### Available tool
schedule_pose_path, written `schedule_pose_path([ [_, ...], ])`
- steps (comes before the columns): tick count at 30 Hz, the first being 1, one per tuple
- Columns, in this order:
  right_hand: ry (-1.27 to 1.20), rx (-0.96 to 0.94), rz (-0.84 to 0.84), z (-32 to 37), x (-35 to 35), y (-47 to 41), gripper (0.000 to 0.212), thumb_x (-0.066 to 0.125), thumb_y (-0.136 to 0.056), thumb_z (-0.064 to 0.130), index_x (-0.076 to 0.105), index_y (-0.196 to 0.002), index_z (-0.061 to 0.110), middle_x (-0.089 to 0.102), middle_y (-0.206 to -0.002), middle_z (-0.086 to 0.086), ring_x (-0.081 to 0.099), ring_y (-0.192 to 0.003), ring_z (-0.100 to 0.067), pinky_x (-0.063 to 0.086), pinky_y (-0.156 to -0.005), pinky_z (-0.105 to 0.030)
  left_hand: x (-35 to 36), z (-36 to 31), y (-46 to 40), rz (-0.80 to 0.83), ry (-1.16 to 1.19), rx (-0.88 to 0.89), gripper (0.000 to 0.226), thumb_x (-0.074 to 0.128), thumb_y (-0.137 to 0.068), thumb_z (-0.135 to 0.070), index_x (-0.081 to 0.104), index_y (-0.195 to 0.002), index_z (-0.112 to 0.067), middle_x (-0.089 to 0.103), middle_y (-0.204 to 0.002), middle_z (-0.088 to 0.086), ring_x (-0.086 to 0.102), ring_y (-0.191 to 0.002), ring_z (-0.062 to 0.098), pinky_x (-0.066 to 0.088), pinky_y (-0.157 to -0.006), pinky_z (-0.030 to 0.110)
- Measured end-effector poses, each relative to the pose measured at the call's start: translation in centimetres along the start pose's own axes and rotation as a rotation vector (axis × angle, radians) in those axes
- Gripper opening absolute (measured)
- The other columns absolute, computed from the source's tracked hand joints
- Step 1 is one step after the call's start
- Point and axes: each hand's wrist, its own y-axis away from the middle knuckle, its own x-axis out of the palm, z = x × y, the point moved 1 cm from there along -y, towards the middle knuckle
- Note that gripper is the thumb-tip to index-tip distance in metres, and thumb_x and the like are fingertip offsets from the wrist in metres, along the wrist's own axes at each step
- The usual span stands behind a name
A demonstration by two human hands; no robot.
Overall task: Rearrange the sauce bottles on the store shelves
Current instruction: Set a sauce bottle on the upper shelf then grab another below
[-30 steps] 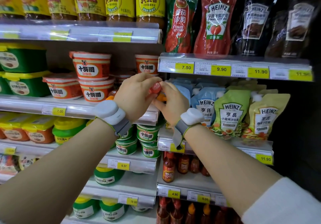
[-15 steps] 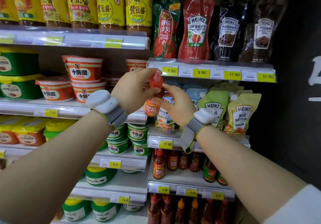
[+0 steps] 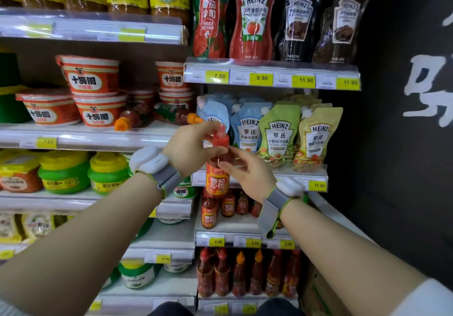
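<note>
Both hands point(image 3: 191, 147) point(image 3: 250, 173) hold the upright ketchup bottle point(image 3: 217, 180) between them.

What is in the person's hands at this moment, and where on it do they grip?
A ketchup bottle, upright. The left hand holds it by the red cap; the right hand has fingertips at its neck.

Glossy clear plastic bottle point(image 3: 217, 168), shiny foil pouches point(image 3: 252, 19).
</note>
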Motion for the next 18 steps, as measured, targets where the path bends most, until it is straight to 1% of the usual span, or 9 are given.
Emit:
schedule_pose_path([
  [2,-0.021,0.043,0.017,-0.9,0.3,0.9,0.052,0.063,-0.082,0.049,0.054,-0.128,0.027,0.063,-0.118,0.007,0.06,-0.1,-0.002,0.051,-0.082,-0.024,1.0,0.3,0.6,0.024,0.038,-0.041,0.044,0.076,-0.073,-0.025,0.061,-0.115,-0.021,0.07,-0.102,0.0,0.066,-0.09,0.013,0.053,-0.085,0.031],
  [3,-0.049,0.076,0.034,-1.6,0.4,1.4,0.054,0.065,-0.08,0.05,0.053,-0.128,0.028,0.063,-0.116,0.01,0.061,-0.102,-0.003,0.052,-0.082,-0.023,1.7,0.4,0.8,0.039,0.06,-0.06,0.045,0.077,-0.073,-0.025,0.062,-0.114,-0.022,0.07,-0.102,-0.001,0.066,-0.09,0.012,0.053,-0.084,0.029],
  [5,-0.11,0.122,0.075,-2.6,0.7,2.3,0.059,0.073,-0.073,0.048,0.052,-0.127,0.033,0.063,-0.11,0.018,0.062,-0.1,-0.001,0.052,-0.081,-0.019,2.5,0.7,1.3,0.052,0.081,-0.091,0.044,0.077,-0.072,-0.026,0.062,-0.114,-0.024,0.07,-0.1,-0.002,0.064,-0.088,0.011,0.051,-0.081,0.025],
  [8,-0.075,0.208,0.123,-4.3,1.2,3.6,0.066,0.08,-0.065,0.044,0.05,-0.124,0.04,0.061,-0.102,0.026,0.061,-0.097,0.001,0.05,-0.085,-0.024,3.8,1.0,2.0,0.073,0.114,-0.111,0.042,0.077,-0.072,-0.024,0.063,-0.111,-0.024,0.07,-0.098,-0.001,0.064,-0.087,0.012,0.052,-0.081,0.027],
  [10,-0.039,0.254,0.135,-5.7,1.7,4.2,0.063,0.081,-0.064,0.045,0.05,-0.119,0.039,0.061,-0.102,0.023,0.06,-0.096,-0.003,0.049,-0.087,-0.029,4.6,1.2,2.2,0.081,0.146,-0.128,0.041,0.077,-0.072,-0.022,0.063,-0.11,-0.023,0.07,-0.098,-0.001,0.064,-0.087,0.012,0.052,-0.08,0.027],
  [12,-0.025,0.288,0.141,-6.7,2.1,4.8,0.066,0.08,-0.064,0.048,0.05,-0.121,0.034,0.063,-0.108,0.015,0.06,-0.1,-0.008,0.049,-0.089,-0.032,5.0,1.3,2.5,0.088,0.171,-0.147,0.041,0.078,-0.071,-0.022,0.063,-0.109,-0.023,0.07,-0.097,-0.002,0.065,-0.084,0.008,0.052,-0.078,0.022],
  [14,-0.041,0.32,0.136,-7.6,2.4,5.2,0.067,0.08,-0.063,0.049,0.049,-0.12,0.034,0.063,-0.108,0.015,0.06,-0.099,-0.006,0.049,-0.087,-0.027,5.6,1.8,2.6,0.098,0.189,-0.163,0.04,0.078,-0.071,-0.021,0.063,-0.108,-0.022,0.07,-0.097,-0.002,0.066,-0.084,0.006,0.053,-0.077,0.021],
  [16,-0.036,0.336,0.116,-8.2,2.6,5.5,0.064,0.081,-0.062,0.048,0.049,-0.116,0.035,0.061,-0.104,0.019,0.059,-0.095,-0.001,0.045,-0.08,-0.018,6.1,2.2,2.7,0.108,0.196,-0.176,0.04,0.078,-0.071,-0.02,0.063,-0.108,-0.019,0.071,-0.099,0.0,0.067,-0.086,0.008,0.055,-0.08,0.028],
  [18,-0.033,0.35,0.111,-9.0,2.9,5.5,0.062,0.082,-0.062,0.045,0.05,-0.113,0.032,0.062,-0.102,0.019,0.059,-0.094,0.0,0.043,-0.076,-0.015,6.7,2.8,3.0,0.115,0.18,-0.193,0.042,0.078,-0.071,-0.021,0.062,-0.11,-0.018,0.071,-0.1,0.0,0.067,-0.088,0.011,0.055,-0.083,0.033],
])
